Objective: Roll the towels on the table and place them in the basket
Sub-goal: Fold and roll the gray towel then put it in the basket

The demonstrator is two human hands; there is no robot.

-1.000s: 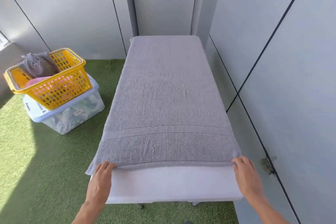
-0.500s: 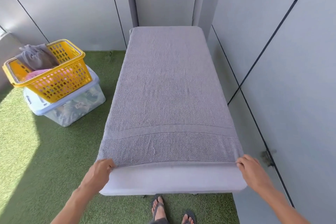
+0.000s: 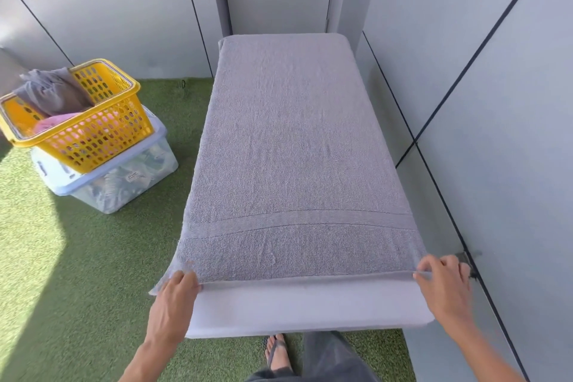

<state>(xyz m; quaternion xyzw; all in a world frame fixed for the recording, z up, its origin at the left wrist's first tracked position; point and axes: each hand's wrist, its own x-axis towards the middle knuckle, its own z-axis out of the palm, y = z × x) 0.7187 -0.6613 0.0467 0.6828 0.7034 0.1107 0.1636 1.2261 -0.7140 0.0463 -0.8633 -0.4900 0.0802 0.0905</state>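
Note:
A large grey towel [image 3: 288,146] lies spread flat over almost the whole narrow white table [image 3: 310,310]. My left hand [image 3: 173,298] pinches the towel's near left corner, which hangs slightly over the table's side. My right hand [image 3: 443,282] pinches the near right corner and lifts the hem a little off the table. A yellow basket [image 3: 93,136] stands to the left on the floor, tilted, holding a grey cloth [image 3: 52,93] and a pink cloth [image 3: 55,122].
The basket rests on a clear lidded storage box [image 3: 117,183] on green artificial grass [image 3: 77,273]. Grey wall panels close in tightly on the table's right and far end. My sandalled foot [image 3: 277,350] shows under the near table edge.
Both hands have closed on the towel's near corners and raised the hem slightly. The view has tilted down, bringing my feet and legs into sight.

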